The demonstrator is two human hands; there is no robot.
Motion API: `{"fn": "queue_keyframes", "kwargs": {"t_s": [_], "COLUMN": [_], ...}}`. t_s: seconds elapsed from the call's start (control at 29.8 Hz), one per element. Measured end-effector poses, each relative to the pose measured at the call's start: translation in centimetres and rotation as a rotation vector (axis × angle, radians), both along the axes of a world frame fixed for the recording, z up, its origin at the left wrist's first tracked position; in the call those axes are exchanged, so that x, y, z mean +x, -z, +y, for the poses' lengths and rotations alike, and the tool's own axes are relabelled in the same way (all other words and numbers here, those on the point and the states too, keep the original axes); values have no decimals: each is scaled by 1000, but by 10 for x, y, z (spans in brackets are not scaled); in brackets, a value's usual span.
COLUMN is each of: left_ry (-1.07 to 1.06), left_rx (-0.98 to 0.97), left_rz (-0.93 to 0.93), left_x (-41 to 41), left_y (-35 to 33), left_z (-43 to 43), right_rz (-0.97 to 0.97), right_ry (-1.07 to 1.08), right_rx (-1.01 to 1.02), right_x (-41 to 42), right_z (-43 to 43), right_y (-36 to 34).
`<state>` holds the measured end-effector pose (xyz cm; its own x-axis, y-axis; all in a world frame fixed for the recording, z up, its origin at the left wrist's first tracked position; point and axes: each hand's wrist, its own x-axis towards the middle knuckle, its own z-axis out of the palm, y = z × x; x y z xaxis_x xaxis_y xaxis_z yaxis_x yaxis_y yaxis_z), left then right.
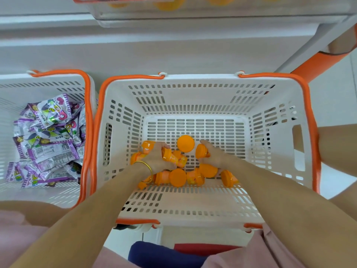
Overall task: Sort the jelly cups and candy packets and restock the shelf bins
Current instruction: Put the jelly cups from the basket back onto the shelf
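Observation:
Several orange jelly cups (178, 176) lie at the bottom of a white slotted basket with orange handles (201, 79). Both my hands are down inside it. My left hand (157, 156), with a gold bangle on the wrist, grips jelly cups (170, 156) from the pile. My right hand (213, 154) curls its fingers round one orange jelly cup (201, 150). One cup (185, 143) lies apart, just beyond my hands. A second basket (58, 84) on the left holds a heap of purple and white candy packets (50, 140).
Above, a clear shelf bin (193, 10) with orange cups inside juts out from the white shelf unit (135, 51). An orange shelf post (320, 62) stands at the upper right. My knees and pink clothing frame the lower edge.

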<state>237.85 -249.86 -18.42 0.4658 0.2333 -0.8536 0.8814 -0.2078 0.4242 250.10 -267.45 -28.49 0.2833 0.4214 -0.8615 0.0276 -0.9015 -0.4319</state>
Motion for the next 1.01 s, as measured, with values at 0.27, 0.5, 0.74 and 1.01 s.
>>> {"fn": "queue_keyframes", "kwargs": {"t_s": [0.27, 0.5, 0.74, 1.01], "left_ry": [-16, 41, 160, 345], "left_rx": [-22, -26, -43, 87], "left_rz": [-13, -34, -248, -680], "left_x": [-3, 8, 43, 68], "left_y": [6, -6, -84, -263], "left_z": [0, 2, -3, 1], "right_rz": [-262, -18, -67, -373], "right_ry": [54, 381, 330, 270], "right_rx": [-51, 146, 190, 585], "right_x": [-28, 4, 32, 43], "right_z": [11, 8, 10, -30], "right_y": [7, -38, -156, -357]}}
